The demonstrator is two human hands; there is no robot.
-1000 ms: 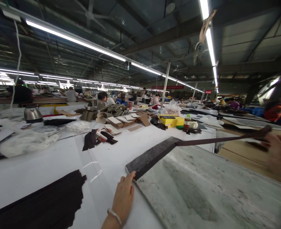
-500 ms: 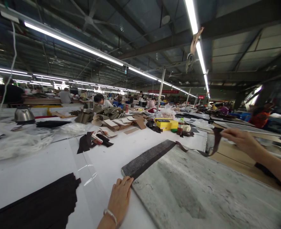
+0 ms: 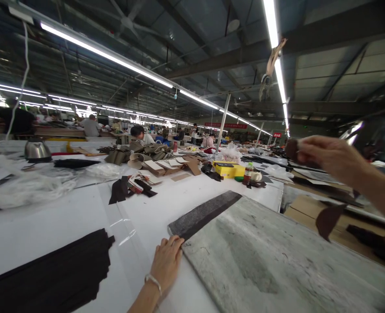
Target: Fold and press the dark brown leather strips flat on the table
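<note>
A wide dark strip (image 3: 208,213), with a speckled grey band and a smooth dark band, lies flat along the far left edge of a grey, stained slab (image 3: 254,243). My left hand (image 3: 168,261), wearing a bracelet, has its bent fingers together on the strip's near end at the slab's corner; the thumb is hidden. Raised at the right, my right hand (image 3: 329,158) is closed in a pinch on a narrow dark brown strip (image 3: 292,150). A curled length of brown strip hangs below this hand, over the slab's far right edge; its middle is hidden.
A stack of dark pieces (image 3: 48,274) lies at the left on the white table (image 3: 143,261). Farther back are plastic film (image 3: 32,187), a kettle (image 3: 38,150), cut card pieces (image 3: 166,165), a yellow box (image 3: 228,170) and a bottle (image 3: 248,173). Cardboard (image 3: 303,208) lies beyond the slab.
My right hand has risen, and the narrow brown strip has come away from the slab's far edge with it. My left hand stays at the slab's corner.
</note>
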